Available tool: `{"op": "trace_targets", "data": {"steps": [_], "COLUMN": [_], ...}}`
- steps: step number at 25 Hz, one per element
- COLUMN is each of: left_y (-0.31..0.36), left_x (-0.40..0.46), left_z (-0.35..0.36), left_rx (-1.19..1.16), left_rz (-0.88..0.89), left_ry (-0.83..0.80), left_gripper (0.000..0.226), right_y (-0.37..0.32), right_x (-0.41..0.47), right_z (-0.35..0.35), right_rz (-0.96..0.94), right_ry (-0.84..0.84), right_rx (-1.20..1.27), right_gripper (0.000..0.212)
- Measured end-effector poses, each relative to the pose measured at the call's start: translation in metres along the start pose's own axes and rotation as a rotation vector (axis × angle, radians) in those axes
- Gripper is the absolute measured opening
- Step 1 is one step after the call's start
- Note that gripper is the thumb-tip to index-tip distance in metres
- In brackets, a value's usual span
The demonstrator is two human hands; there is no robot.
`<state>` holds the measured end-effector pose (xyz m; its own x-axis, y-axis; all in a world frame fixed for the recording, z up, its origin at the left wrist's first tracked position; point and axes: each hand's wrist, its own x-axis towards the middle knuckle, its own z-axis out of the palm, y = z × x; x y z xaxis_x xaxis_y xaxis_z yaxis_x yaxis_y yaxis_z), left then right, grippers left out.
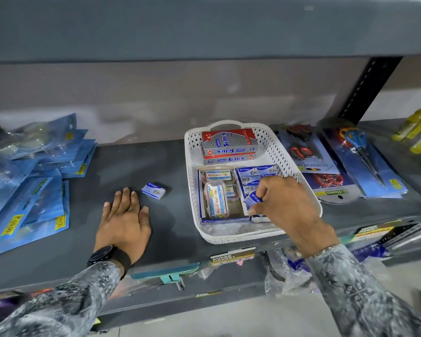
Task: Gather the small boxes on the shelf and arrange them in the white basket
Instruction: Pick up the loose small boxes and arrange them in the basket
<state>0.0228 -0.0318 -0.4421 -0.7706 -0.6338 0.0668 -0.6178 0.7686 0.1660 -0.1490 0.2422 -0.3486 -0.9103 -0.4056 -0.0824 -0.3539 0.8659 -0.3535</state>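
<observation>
Lowering a small blue-and-white cardboard box point(252, 198) into the white perforated plastic basket point(270, 142), a person's right hand point(286, 203) pinches it between thumb and fingertips, tilted, over the near right corner of the basket, apparently to slot it beside the blue boxes already packed there point(258, 175). The left hand point(124, 220), wearing a black wristwatch point(102, 255), lies flat on the dark grey metal shelf point(156, 166) with fingers spread and holding nothing, likely to steady the reach.

One more small blue-and-white box point(153, 190) remains loose on the shelf, just beyond the left fingertips and well apart from the basket; it looks like the last to be gathered. Inside the basket sit two red-and-silver cartons point(229, 144), stacked at the far end, and at least two clear plastic cases of clips point(215, 199) on the near left. How many blue boxes are packed cannot be counted exactly, since the right hand covers part of the row. Carded scissors point(306, 154) lie to the right, blue blister packs point(34, 166) to the left.
</observation>
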Motion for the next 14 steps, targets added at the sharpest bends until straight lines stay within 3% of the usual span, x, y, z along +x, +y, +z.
{"op": "trace_targets", "data": {"steps": [3, 5, 7, 11, 14], "left_y": [0.000, 0.001, 0.001, 0.001, -0.001], "left_x": [0.000, -0.001, -0.001, 0.000, -0.002], "left_z": [-0.001, -0.002, -0.002, -0.001, -0.002], "left_rx": [-0.012, -0.023, -0.030, -0.009, -0.037], "left_rz": [-0.005, -0.007, -0.008, -0.006, 0.001], "left_ry": [0.004, 0.007, 0.014, -0.005, -0.007], "left_gripper": [0.062, 0.065, 0.069, 0.072, 0.066], "right_y": [-0.017, -0.046, -0.089, -0.172, -0.198], "right_x": [-0.004, -0.008, -0.011, -0.004, 0.007], "right_z": [-0.011, -0.013, -0.006, 0.040, 0.075], "right_rz": [-0.063, -0.201, -0.365, -0.635, -0.589], "right_ry": [0.115, 0.254, 0.279, 0.074, -0.088], "right_rx": [0.005, 0.036, 0.081, 0.059, -0.090], "right_gripper": [0.026, 0.016, 0.015, 0.033, 0.025]}}
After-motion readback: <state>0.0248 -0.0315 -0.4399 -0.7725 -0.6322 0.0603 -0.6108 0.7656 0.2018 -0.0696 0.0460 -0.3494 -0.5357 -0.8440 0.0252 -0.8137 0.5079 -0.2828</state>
